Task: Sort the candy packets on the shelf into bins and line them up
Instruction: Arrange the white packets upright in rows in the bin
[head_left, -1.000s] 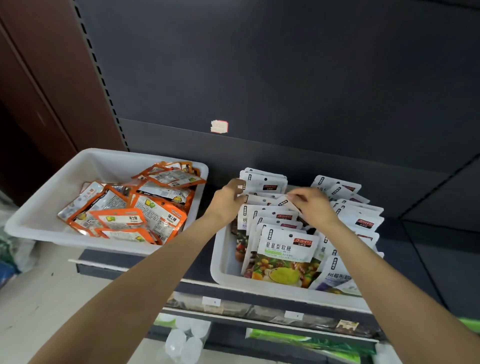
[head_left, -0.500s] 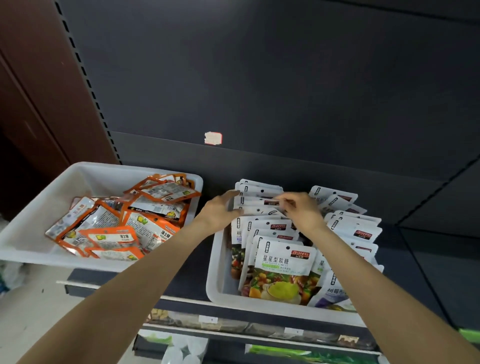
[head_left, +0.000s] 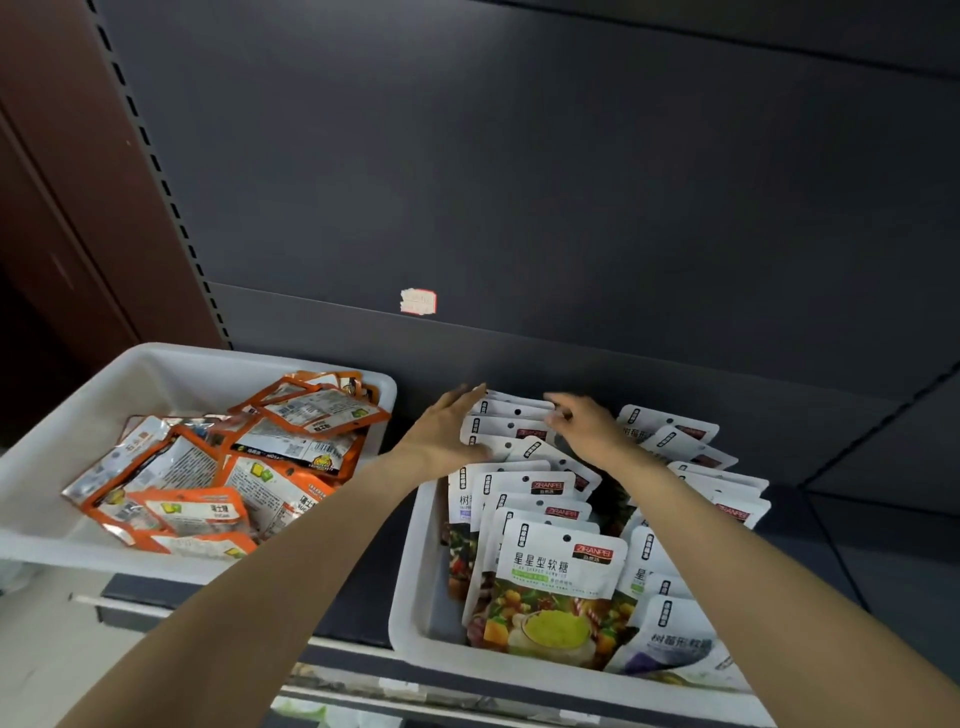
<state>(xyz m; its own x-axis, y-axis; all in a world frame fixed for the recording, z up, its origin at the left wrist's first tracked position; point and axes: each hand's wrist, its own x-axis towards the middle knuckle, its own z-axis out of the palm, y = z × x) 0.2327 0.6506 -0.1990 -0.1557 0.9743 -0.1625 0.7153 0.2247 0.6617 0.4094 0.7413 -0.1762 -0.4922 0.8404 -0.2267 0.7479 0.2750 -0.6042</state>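
— At about four o'clock on the dark metal shelf (head_left: 841, 545), what is that?

— A white rectangular plastic bin (head_left: 415, 587) with rounded corners, holding glossy white candy pouches (head_left: 558, 577) stood on edge in two rows, one behind another. Each pouch is flat, with a round hang hole at the top and a printed fruit picture low down.

— And the hands?

— Both are at the twelve o'clock end of that bin. The left hand (head_left: 441, 436) lies flat, fingers straight, its palm against the left edge of the rear pouches. The right hand (head_left: 587, 431) has its fingers curled down over the tops of the rear pouches; whether it pinches one I cannot tell. The hands are apart, with pouch tops showing between them.

— What is at nine o'clock?

— A second white plastic bin (head_left: 62, 447), wider, its rim close to the first bin's. Inside lie orange-edged foil packets (head_left: 218, 478), crinkled and shiny, heaped at all angles, some face down.

— Anything at twelve o'clock?

— A matte dark grey back panel (head_left: 519, 182) with a small torn white sticker (head_left: 418, 301) edged in red, and a slotted upright (head_left: 156, 171) along its left edge.
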